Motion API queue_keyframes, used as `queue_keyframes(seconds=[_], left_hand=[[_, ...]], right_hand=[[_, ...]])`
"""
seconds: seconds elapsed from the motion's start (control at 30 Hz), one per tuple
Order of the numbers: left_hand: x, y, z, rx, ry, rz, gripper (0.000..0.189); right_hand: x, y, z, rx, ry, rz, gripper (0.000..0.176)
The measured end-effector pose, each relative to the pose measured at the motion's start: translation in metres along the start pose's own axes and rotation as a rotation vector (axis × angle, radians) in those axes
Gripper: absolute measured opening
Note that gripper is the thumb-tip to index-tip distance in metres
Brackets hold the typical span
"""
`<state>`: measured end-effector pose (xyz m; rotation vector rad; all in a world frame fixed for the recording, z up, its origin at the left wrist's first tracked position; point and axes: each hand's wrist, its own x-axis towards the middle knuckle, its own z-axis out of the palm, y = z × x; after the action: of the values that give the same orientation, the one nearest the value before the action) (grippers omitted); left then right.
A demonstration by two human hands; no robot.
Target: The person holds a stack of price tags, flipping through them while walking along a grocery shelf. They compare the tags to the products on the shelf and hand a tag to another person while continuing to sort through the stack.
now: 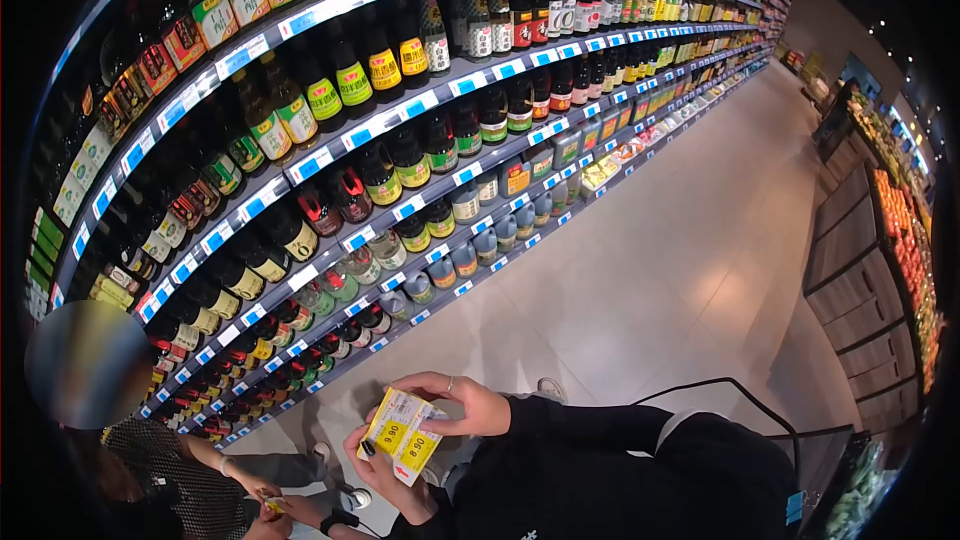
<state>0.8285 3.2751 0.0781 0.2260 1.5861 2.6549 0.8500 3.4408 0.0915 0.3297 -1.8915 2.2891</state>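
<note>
Beside the bottle shelf [385, 123], left hand [392, 485] and right hand [476, 406] both grip yellow price tags [402, 435], face-up, evidently for reading.

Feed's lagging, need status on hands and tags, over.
Left hand and right hand both gripping yellow price tags, marked 8.90. Tags held clear of shelves. Another person crouched close alongside.

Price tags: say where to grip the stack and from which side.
Probably pinch the price tags by the bare edge nearest the wearer, coming from the picture's lower right. The stack is thin and flat, and the left hand and right hand hold its other edges.
</note>
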Motion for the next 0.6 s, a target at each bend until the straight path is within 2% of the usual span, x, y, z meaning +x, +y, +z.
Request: queue_keyframes(seconds=[0.1,0.2,0.27,0.3,0.37,0.53,0.6], left_hand=[[0.002,0.0,0.005,0.026,0.077,-0.009,0.027],[0.002,0.0,0.005,0.03,0.078,-0.026,0.026],[0.001,0.002,-0.001,-0.015,0.082,-0.051,0.026],[0.001,0.003,-0.001,0.002,0.065,-0.071,0.03],[-0.001,0.002,-0.003,0.026,0.059,-0.081,0.041],[-0.004,0.002,0.014,0.056,0.172,0.019,0.042],[-0.006,-0.001,0.011,-0.05,0.127,0.027,0.04]], right_hand=[[0.0,-0.009,0.002,0.013,-0.008,0.049,0.055],[0.0,-0.004,0.0,0.01,-0.018,0.069,0.053],[-0.001,-0.004,-0.004,-0.137,-0.07,-0.006,0.046],[-0.002,-0.006,-0.004,-0.187,-0.051,0.003,0.037],[-0.002,-0.007,-0.005,-0.189,-0.065,0.001,0.035],[-0.001,-0.01,-0.005,-0.208,-0.104,0.042,0.033],[-0.003,-0.006,-0.003,-0.035,-0.107,0.127,0.035]])
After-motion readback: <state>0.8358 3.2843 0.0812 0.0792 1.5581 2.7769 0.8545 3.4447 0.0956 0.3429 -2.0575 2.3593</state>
